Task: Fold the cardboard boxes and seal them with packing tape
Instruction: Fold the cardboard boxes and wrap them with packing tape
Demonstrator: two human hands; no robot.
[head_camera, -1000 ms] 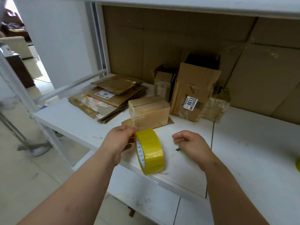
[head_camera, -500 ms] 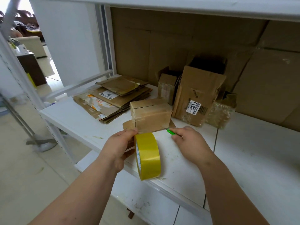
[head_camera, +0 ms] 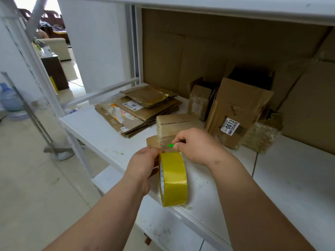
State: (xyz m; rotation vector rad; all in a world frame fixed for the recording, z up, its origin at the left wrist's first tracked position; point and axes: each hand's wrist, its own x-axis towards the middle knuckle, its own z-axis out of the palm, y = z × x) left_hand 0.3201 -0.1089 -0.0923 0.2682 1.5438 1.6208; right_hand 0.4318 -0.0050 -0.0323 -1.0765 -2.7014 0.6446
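— Yellow tape roll (head_camera: 173, 178), who's got it?
— Left hand (head_camera: 143, 166), gripping it on edge at the near rim of the white shelf (head_camera: 290, 178). Right hand (head_camera: 196, 144) pinches a small green tool (head_camera: 170, 145) against the stretched tape strip (head_camera: 165, 144), just before the small sealed box (head_camera: 176, 124).

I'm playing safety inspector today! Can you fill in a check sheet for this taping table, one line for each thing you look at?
Surface: white shelf top, scuffed and stained near the front edge.
Job's things: yellow tape roll upright on its edge; a strip of tape runs from it to the small sealed box; stack of flattened cardboard behind on the left.
Clutter: opened box with a 0613 label, bubble wrap beside it.
Hands: left hand holds the roll; right hand pinches a small green tool at the strip.
Cables: nothing seen.
Surroundings: water jug on the floor, a doorway beyond.
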